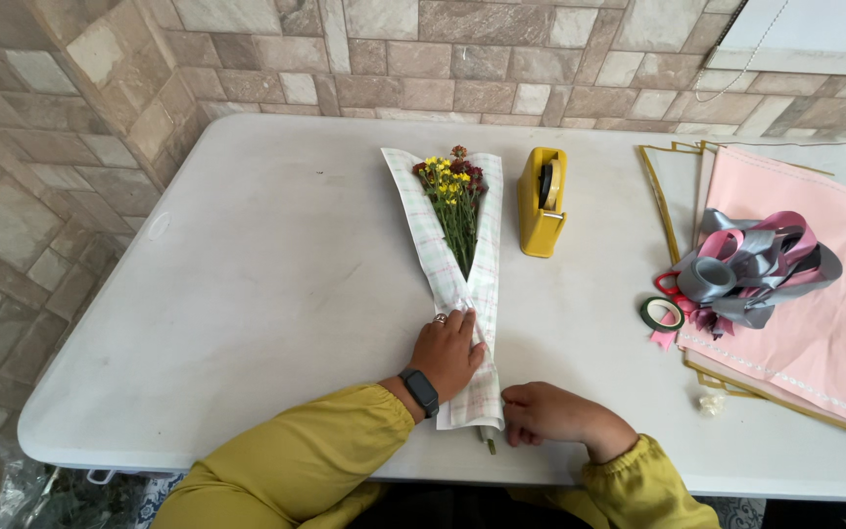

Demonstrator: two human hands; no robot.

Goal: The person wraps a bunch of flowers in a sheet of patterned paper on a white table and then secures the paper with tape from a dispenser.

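Observation:
A small bouquet [454, 201] of yellow and dark red flowers lies on the white table [276, 284], wrapped in a cone of pale checked paper [480, 294]. My left hand [447, 351], with a ring and a dark wristwatch, presses flat on the narrow lower part of the wrap. My right hand [539, 411] rests curled on the table at the wrap's bottom right corner, fingertips touching the paper edge. Green stems stick out below the paper near the table's front edge.
A yellow tape dispenser [541, 201] stands just right of the bouquet. Further right lie pink and gold-edged wrapping sheets [815, 333], a heap of grey and pink ribbons [751, 264], and a green tape roll [661, 313]. A tiled wall runs behind.

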